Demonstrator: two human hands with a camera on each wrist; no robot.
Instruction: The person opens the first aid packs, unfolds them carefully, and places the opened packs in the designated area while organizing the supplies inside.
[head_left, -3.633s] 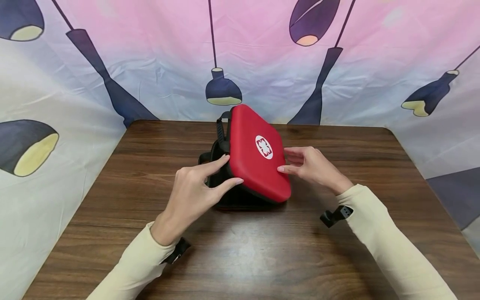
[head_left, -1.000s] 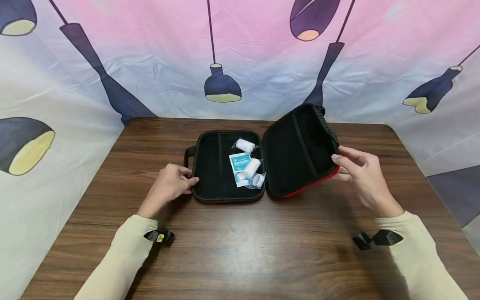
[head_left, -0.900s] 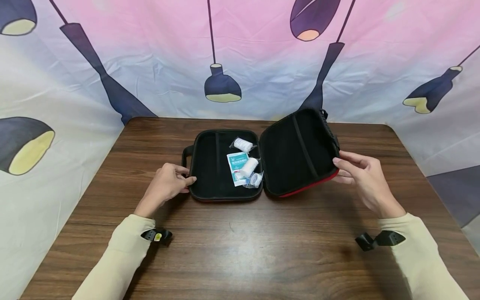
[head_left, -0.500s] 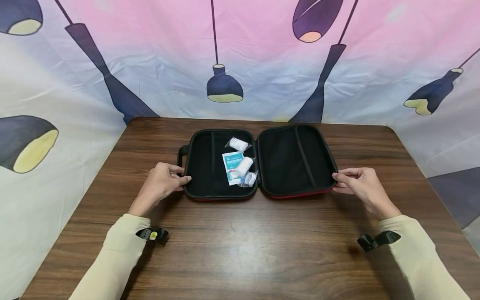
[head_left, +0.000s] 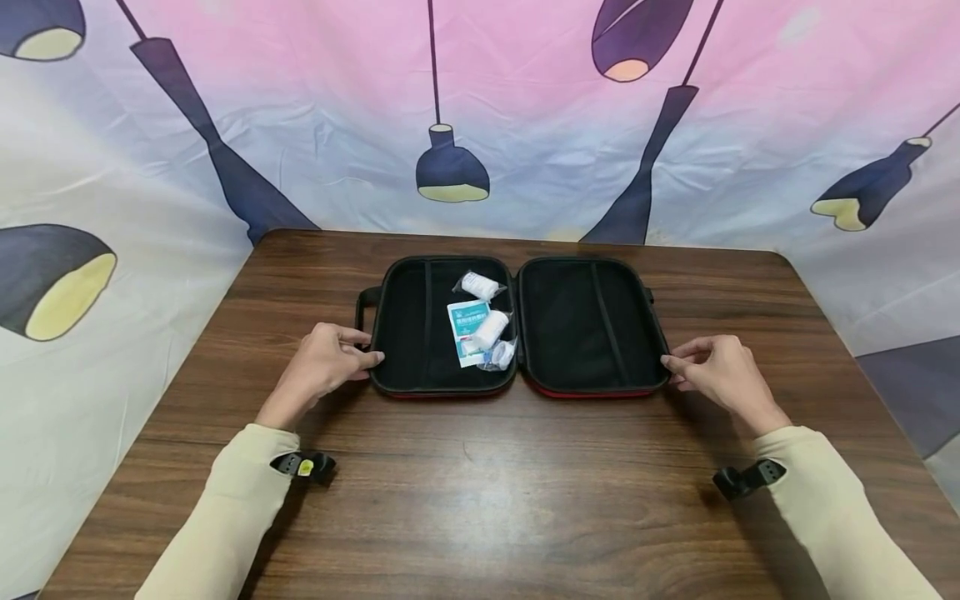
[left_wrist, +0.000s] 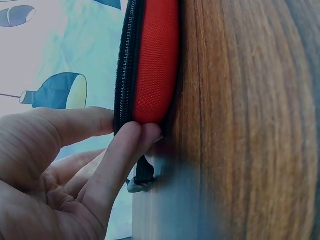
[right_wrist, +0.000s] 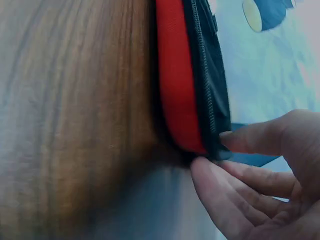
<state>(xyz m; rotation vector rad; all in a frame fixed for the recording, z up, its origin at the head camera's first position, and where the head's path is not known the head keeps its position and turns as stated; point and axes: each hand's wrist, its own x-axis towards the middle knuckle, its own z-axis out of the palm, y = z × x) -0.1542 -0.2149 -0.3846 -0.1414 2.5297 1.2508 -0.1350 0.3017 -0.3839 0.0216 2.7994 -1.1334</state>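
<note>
A red first-aid case (head_left: 592,333) lies unfolded on the table, both halves with their black insides up. My left hand (head_left: 322,367) pinches the near left corner of the left half, just below its black carry handle (head_left: 365,305). At the other end my right hand (head_left: 723,375) pinches the near right corner of the lid half. In the left half rest two white bandage rolls (head_left: 480,286), a teal and white packet (head_left: 467,321) and a small clear-wrapped item (head_left: 498,356). Both wrist views show thumb and fingers on the zippered rim (left_wrist: 126,75).
The brown wooden table (head_left: 480,500) extends in front of the case and to both sides. Behind it hangs a cloth backdrop (head_left: 360,150) printed with lamps. Each sleeve carries a small black wrist camera (head_left: 750,477).
From closed and tilted, the case has been opened. The right hand has lowered the lid half rightwards onto the table, while the left hand has kept hold of the left corner.
</note>
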